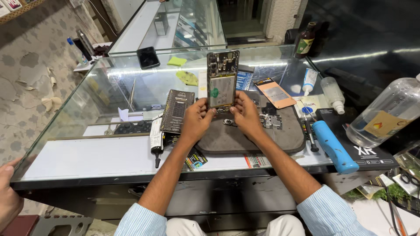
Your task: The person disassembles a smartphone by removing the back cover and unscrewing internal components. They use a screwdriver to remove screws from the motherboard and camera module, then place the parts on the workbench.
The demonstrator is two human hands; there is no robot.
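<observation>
1. Opened phone point(222, 78), back cover off, battery and boards exposed, held upright above the grey work mat point(227, 140) on the glass counter point(109, 83).
2. Left hand point(197, 119) pinches its lower left edge.
3. Right hand point(246, 114) pinches its lower right edge.
4. Blue tool point(333, 146) lies right of the mat; a black adhesive tube point(155, 142) lies to its left.

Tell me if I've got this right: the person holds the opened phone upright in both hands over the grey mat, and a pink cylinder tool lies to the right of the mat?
Not quite. The cylinder tool is blue, not pink, as the head view shows. The rest holds: the left hand and right hand hold the opened phone upright over the grey mat.
</observation>
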